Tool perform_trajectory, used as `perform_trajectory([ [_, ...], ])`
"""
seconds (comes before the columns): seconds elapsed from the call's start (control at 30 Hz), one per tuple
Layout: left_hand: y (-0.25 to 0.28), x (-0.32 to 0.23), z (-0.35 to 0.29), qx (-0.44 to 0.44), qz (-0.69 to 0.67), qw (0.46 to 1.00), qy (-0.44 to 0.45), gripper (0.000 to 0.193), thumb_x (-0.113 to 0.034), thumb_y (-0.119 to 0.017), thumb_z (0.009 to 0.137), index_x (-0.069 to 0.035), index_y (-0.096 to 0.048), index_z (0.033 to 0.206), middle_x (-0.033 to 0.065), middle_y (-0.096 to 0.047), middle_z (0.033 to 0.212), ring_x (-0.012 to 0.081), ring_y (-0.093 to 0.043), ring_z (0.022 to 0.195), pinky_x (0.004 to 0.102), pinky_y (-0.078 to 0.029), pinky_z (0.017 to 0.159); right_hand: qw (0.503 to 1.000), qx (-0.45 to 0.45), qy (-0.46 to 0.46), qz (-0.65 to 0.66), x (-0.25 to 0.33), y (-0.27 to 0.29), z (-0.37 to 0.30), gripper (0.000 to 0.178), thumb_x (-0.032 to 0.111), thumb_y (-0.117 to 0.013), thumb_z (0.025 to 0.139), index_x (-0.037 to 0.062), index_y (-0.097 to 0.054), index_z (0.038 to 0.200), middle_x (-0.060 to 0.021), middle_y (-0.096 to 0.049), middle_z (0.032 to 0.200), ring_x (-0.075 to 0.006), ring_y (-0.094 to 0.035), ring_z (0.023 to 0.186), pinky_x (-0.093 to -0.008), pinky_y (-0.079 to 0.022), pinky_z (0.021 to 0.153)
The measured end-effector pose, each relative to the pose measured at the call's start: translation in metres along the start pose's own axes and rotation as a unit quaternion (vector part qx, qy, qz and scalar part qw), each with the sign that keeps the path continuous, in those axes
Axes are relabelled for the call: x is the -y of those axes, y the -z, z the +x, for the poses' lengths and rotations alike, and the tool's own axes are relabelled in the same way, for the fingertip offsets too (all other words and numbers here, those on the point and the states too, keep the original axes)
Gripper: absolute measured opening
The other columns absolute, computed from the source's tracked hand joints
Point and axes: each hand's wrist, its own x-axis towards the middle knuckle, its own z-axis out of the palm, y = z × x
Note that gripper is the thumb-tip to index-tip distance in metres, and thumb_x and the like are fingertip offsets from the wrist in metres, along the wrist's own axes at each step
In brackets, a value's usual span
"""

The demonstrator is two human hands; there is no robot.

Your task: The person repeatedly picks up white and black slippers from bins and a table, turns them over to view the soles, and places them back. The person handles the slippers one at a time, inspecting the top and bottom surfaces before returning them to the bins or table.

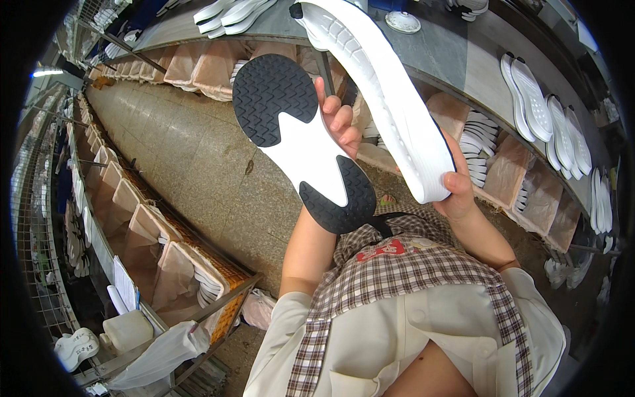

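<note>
A white shoe sole with black ridged tread at both ends [307, 142] is held up in my left hand [340, 122], its tread side facing me. The fingers of that hand curl round its right edge, and the palm is behind the sole. In my right hand [458, 185] a second white shoe sole [390, 99] is gripped near its lower end. It leans up and to the left, turned so its white sidewall shows, with a dark tip at the top end. The two soles are held side by side, apart from each other.
A grey bench [436, 49] curves across the far side, carrying more white soles [529, 92] and a round white lid [403, 22]. Pink-lined bins [509, 172] holding soles stand beneath it. Lined baskets [142, 225] run along the left, near a white plastic jug [127, 331].
</note>
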Motion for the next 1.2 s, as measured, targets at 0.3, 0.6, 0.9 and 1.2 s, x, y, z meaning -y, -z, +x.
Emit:
perform_trajectory([
  [0.3, 0.023, 0.002, 0.011, 0.072, -0.019, 0.997, 0.022, 0.054, -0.035, -0.055, 0.091, -0.002, -0.044, 0.132, 0.0057, -0.055, 0.097, 0.0146, -0.052, 0.078, 0.0274, -0.048, 0.063, 0.994, 0.038, 0.028, -0.094, -0.004, 0.009, 0.002, 0.082, 0.046, -0.058, 0.075, -0.0007, -0.037, 0.138, -0.0188, -0.033, 0.142, -0.0304, -0.032, 0.132, -0.0408, -0.026, 0.108],
  [0.6, 0.033, 0.021, 0.006, -0.287, 0.344, 0.876, 0.18, 0.048, -0.035, -0.055, 0.09, 0.002, -0.049, 0.12, 0.0162, -0.058, 0.11, 0.0238, -0.062, 0.094, 0.033, -0.055, 0.073, 0.913, 0.14, 0.023, -0.382, -0.017, 0.031, 0.006, 0.072, 0.04, -0.071, 0.075, 0.0011, -0.04, 0.127, -0.0204, -0.042, 0.132, -0.0331, -0.037, 0.126, -0.0401, -0.03, 0.105],
  [0.9, 0.006, 0.091, 0.015, -0.12, 0.449, 0.85, 0.247, 0.075, -0.021, -0.053, 0.092, -0.008, -0.005, 0.148, 0.0217, -0.022, 0.148, 0.033, -0.026, 0.135, 0.0484, -0.024, 0.108, 0.971, -0.147, -0.19, 0.01, 0.042, 0.111, 0.023, 0.082, 0.022, -0.06, 0.068, -0.01, -0.026, 0.134, -0.0285, -0.047, 0.122, -0.0366, -0.054, 0.108, -0.0403, -0.05, 0.088],
  [1.2, 0.033, 0.086, 0.022, -0.23, 0.467, 0.832, 0.191, 0.031, -0.018, -0.054, 0.093, -0.01, -0.047, 0.122, 0.0043, -0.059, 0.108, 0.0168, -0.059, 0.096, 0.0343, -0.046, 0.081, 0.923, -0.336, -0.186, -0.011, 0.24, 0.333, 0.041, 0.048, 0.025, -0.06, 0.074, -0.0088, -0.057, 0.107, -0.0208, -0.066, 0.094, -0.0282, -0.067, 0.078, -0.0389, -0.056, 0.077],
])
